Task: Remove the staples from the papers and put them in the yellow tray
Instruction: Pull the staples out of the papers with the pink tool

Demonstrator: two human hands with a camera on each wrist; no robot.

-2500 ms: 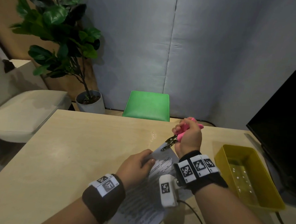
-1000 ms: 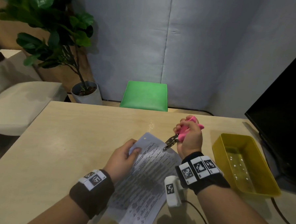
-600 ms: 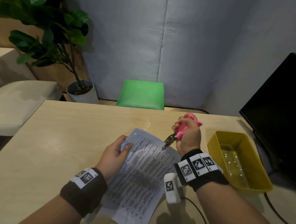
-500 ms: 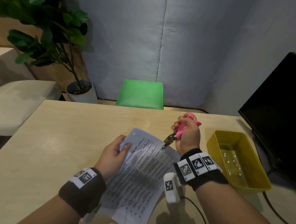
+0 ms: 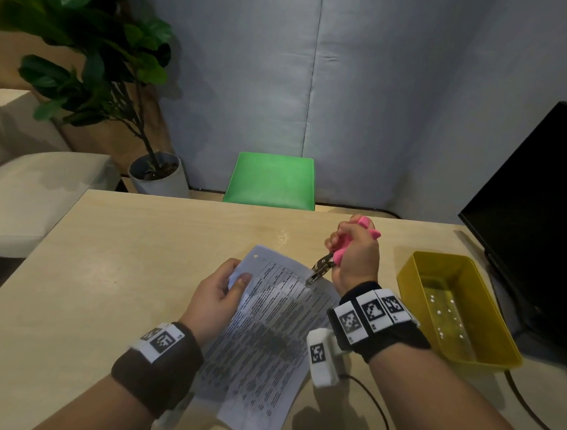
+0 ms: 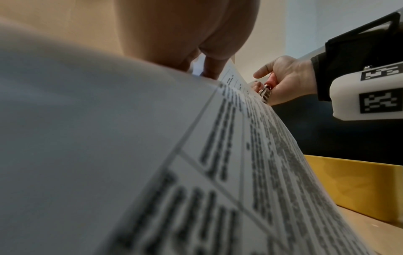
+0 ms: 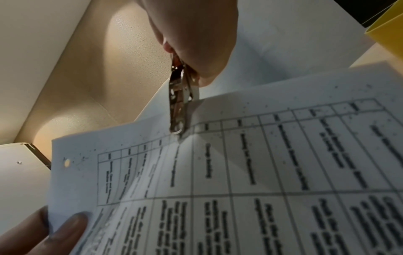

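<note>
Printed papers (image 5: 266,329) with a table of text lie slanted at the middle of the table, their far end lifted. My left hand (image 5: 220,293) pinches their far left edge, thumb on top; the thumb (image 7: 63,229) also shows in the right wrist view. My right hand (image 5: 355,251) grips a pink-handled staple remover (image 5: 343,247). Its metal tip (image 7: 177,126) touches the papers (image 7: 240,172) near their top edge. No staple is plain to see. The yellow tray (image 5: 454,309) stands to the right, apart from both hands.
A black monitor (image 5: 535,211) stands at the right edge behind the tray, with cables (image 5: 528,405) running over the table. Beyond the table's far edge are a green stool (image 5: 272,179), a potted plant (image 5: 153,171) and a white seat (image 5: 30,195).
My left hand has slid from the papers' middle to their left edge and lifted it. The papers have turned and shifted left. The right hand's staple remover tip has come down onto the top edge.
</note>
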